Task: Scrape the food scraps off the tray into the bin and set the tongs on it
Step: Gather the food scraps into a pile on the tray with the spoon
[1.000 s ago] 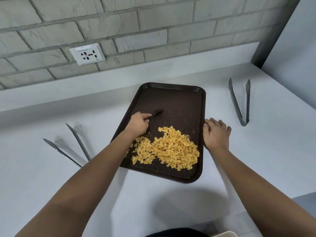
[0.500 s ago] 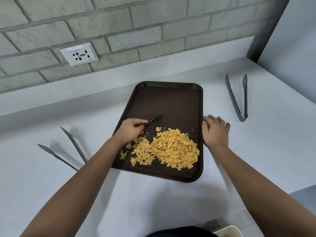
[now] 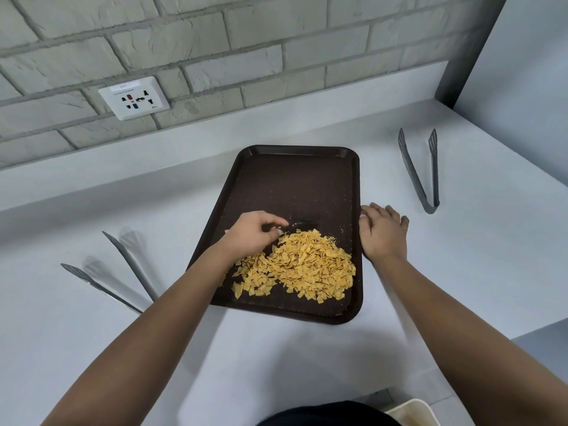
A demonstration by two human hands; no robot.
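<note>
A dark brown tray [image 3: 292, 179] lies on the white counter. A heap of yellow food scraps [image 3: 307, 265] covers its near half. My left hand [image 3: 252, 232] is over the tray's left side, shut on a small black utensil [image 3: 302, 224] whose tip touches the far edge of the heap. My right hand [image 3: 382, 232] rests flat against the tray's right rim, fingers apart, holding nothing. One pair of grey tongs [image 3: 419, 170] lies on the counter to the right of the tray. A second pair of tongs [image 3: 120, 272] lies to the left, partly hidden by my left forearm.
A white bin [image 3: 412, 412] shows its corner at the bottom edge, below the counter's front. A brick wall with a power socket [image 3: 133, 98] stands behind the counter. A grey side wall [image 3: 522, 72] closes the right end.
My left hand has drawn the utensil toward me and to the right, pushing the scraps into a tighter heap. The right hand has stayed against the tray's rim.
</note>
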